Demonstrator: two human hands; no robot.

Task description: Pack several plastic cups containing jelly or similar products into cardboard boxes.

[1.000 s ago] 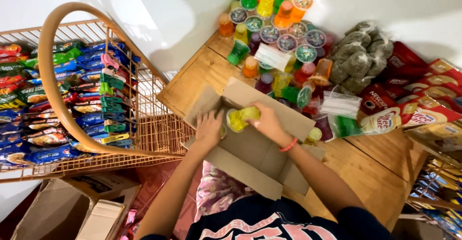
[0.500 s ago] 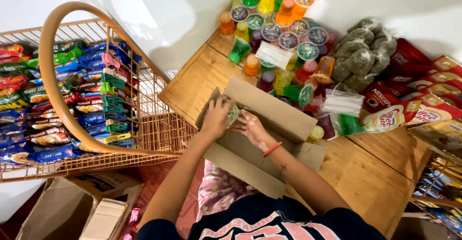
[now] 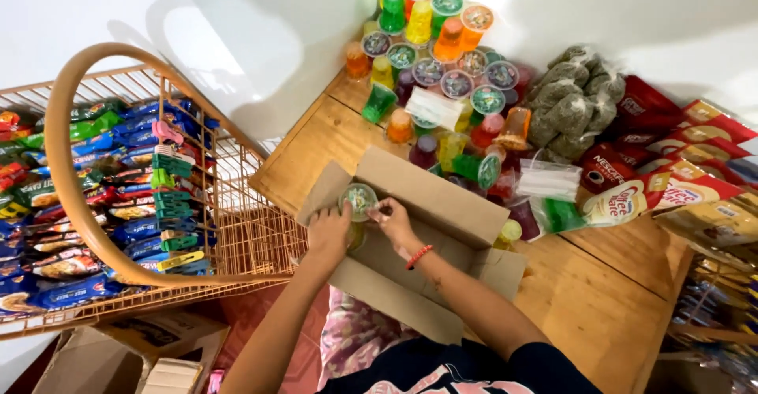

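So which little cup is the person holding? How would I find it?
Look at the open brown cardboard box near the middle of the wooden table. Over its left end, the left hand and right hand meet at a small round cup. Unlike the cups crowded by the wall, it is the only one in anybody's hands.

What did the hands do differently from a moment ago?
A second ago the right hand held a yellow-green cup above the cardboard box. Then both hands dipped into the box. Now the left hand and right hand hold a small round cup at the box's rim, lid up. The wire basket, the heap of coloured cups and the wooden table stayed put.
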